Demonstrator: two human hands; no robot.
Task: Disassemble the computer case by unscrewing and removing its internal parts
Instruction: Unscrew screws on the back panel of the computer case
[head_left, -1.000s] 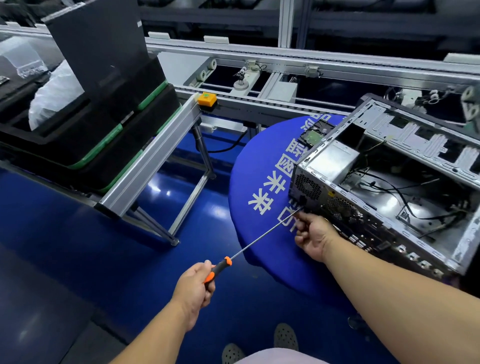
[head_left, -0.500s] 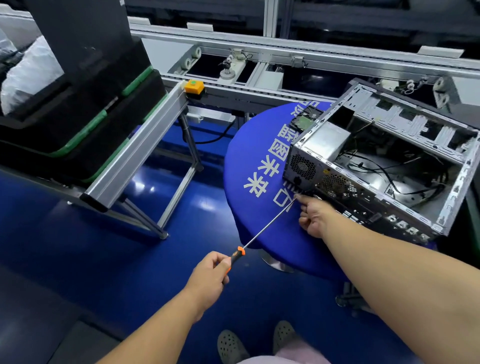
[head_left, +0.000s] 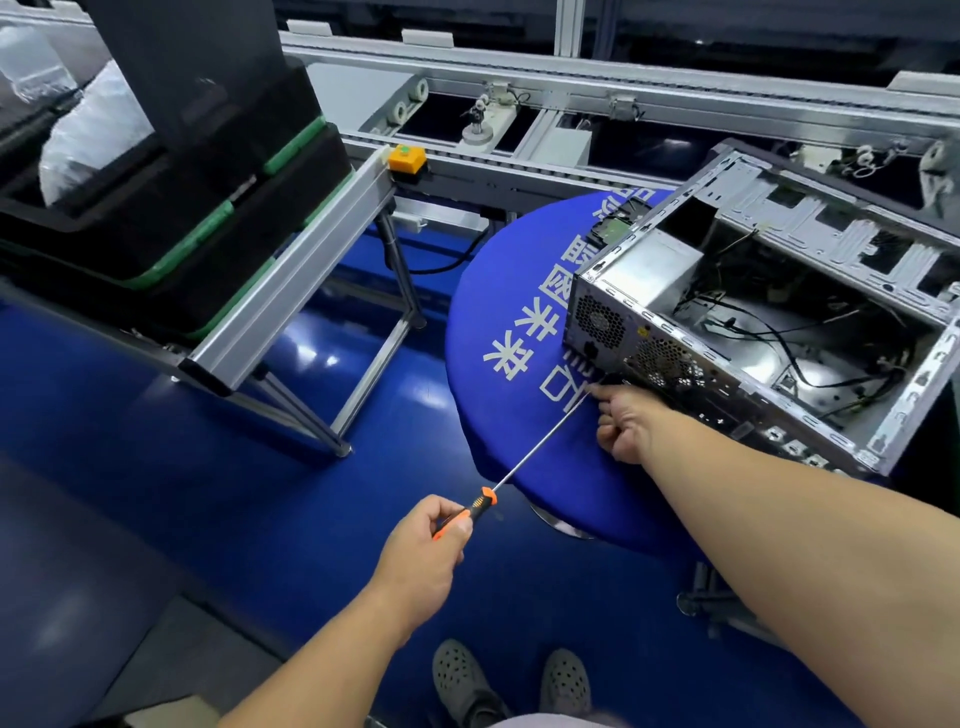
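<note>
An open metal computer case (head_left: 878, 431) lies on its side on a round blue-covered table (head_left: 514, 426), its back panel facing me. Inside are a silver power supply (head_left: 649, 267) and loose black cables (head_left: 779, 343). My left hand (head_left: 431, 545) grips the orange-and-black handle of a long screwdriver (head_left: 535, 447). The shaft runs up to the lower back panel near the fan grille. My right hand (head_left: 626, 423) is curled at the shaft's tip against the case's back; what its fingers hold is hidden.
Left of the table stands an aluminium frame (head_left: 311, 244) carrying stacked black bins (head_left: 171, 218). A conveyor line (head_left: 571, 88) with an orange button box (head_left: 408, 156) runs behind. A hard drive (head_left: 615, 223) lies on the table behind the case. Blue floor lies below.
The view has shifted a little; the case looks nearer. Both hands keep their hold, with the screwdriver tip still at the back panel.
</note>
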